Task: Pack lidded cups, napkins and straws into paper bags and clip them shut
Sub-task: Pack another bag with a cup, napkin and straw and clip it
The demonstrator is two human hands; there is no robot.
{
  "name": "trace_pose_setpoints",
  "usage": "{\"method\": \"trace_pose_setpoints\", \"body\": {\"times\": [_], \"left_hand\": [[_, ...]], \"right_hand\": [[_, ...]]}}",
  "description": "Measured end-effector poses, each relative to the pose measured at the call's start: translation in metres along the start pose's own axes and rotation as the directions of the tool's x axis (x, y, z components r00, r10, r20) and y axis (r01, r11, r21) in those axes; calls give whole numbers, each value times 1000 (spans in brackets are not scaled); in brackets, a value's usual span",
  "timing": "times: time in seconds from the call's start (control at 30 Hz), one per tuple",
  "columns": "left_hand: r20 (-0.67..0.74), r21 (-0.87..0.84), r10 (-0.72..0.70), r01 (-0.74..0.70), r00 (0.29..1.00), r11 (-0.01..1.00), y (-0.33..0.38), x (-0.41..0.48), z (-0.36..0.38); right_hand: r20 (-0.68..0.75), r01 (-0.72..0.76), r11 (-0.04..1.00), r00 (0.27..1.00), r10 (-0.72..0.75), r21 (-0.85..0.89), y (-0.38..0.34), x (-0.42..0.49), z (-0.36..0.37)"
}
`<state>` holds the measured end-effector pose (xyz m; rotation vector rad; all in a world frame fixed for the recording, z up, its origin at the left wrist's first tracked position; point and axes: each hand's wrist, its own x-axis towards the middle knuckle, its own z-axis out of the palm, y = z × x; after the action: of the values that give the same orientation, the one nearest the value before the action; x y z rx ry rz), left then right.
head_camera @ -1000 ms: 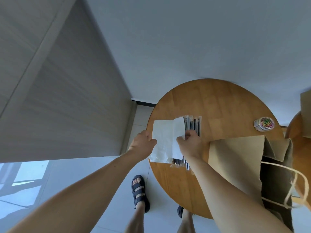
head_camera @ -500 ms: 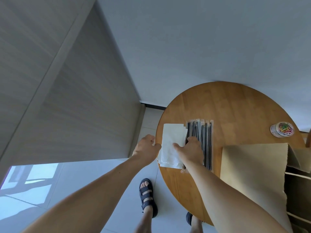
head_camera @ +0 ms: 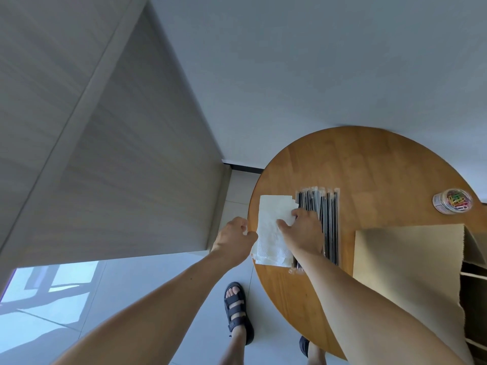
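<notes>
Napkins (head_camera: 274, 233) sit in a white stack at the left rim of a round wooden table (head_camera: 369, 164), their near corner hanging a little over the edge. Closest to the camera, pale floor tiles (head_camera: 158, 275) run under the table, and a foot in a dark strapped sandal (head_camera: 237, 309) stands on them. A brown paper bag (head_camera: 405, 272) lies on the near right part of the tabletop with its mouth towards the right. Wrapped black straws (head_camera: 329, 225) lie in a row just right of the stack. Farther right is a small clear jar of coloured paper clips (head_camera: 452, 201). Beyond is a plain white wall (head_camera: 290, 75), with a grey panel (head_camera: 105, 154) on the left.

The left hand (head_camera: 235, 239) is curled at the stack's left edge, thumb against the paper; whether it grips a sheet cannot be told. The right hand (head_camera: 303, 230) lies over the stack's right side and the straws, thumb and forefinger pinching a raised fold of the top napkin.
</notes>
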<state>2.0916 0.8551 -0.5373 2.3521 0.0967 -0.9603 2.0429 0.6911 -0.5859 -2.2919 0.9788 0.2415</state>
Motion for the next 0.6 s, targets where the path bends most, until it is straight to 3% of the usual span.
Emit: {"method": "trace_pose_setpoints", "body": {"times": [0.23, 0.6], "left_hand": [[1, 6, -3, 3, 1000, 1000, 2, 1, 0], [3, -40, 18, -18, 1000, 999, 18, 0, 4]], "right_hand": [[96, -114, 992, 990, 108, 59, -2, 10, 3], [26, -18, 999, 999, 19, -36, 5, 4, -3]]}}
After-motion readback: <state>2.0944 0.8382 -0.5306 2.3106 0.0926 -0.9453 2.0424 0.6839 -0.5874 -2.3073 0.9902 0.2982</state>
